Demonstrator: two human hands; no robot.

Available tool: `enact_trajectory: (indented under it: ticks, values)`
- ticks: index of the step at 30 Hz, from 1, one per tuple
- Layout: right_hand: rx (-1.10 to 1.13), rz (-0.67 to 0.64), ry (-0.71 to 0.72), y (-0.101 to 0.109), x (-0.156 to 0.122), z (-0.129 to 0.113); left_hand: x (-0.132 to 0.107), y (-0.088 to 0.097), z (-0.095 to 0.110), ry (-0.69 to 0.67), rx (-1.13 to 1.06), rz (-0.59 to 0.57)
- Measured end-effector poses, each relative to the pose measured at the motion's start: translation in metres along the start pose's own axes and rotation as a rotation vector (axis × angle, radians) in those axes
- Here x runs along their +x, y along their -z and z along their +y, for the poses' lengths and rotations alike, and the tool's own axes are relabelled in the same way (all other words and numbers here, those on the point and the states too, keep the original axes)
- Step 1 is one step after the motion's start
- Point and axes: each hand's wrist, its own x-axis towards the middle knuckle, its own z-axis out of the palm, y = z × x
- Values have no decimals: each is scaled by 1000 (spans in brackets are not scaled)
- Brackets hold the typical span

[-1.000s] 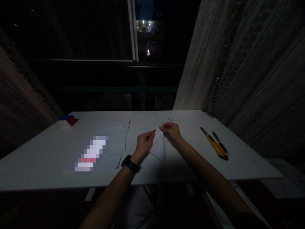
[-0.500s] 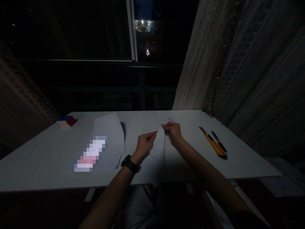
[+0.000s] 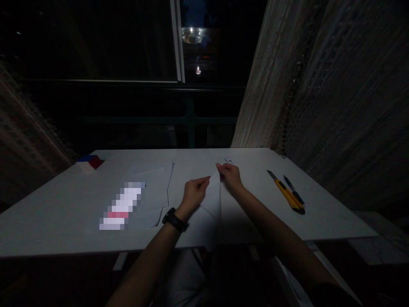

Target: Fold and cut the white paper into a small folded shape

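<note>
Between my hands a folded sheet of white paper [image 3: 211, 199] stands raised over the table, its upper end narrowing to a point. My left hand [image 3: 194, 191] pinches its left edge between thumb and fingers; a black watch is on that wrist. At the pointed tip, my right hand [image 3: 230, 175] is closed on the paper. The lower part of the sheet lies in shadow near the table's front edge. A small scrap with dark marks [image 3: 228, 160] lies just beyond my right hand.
On the white table [image 3: 57, 213], loose paper sheets [image 3: 156, 187] lie to the left, partly under a bright pixelated patch. A blue, red and white cube [image 3: 90, 162] sits far left. To the right are a yellow box cutter [image 3: 287, 194] with its blade out and a black pen [image 3: 293, 189].
The lifted top sheet in the left paper pile has dropped flat. Both hands keep their grip on the folded paper, with the right hand shifting very slightly.
</note>
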Motion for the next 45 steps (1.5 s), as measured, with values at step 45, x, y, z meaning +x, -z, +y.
enact_trajectory:
  ticks: [45]
  values:
    - [-21,-233,-205,-1,-8,-10,8,1,-14,64,-225,66]
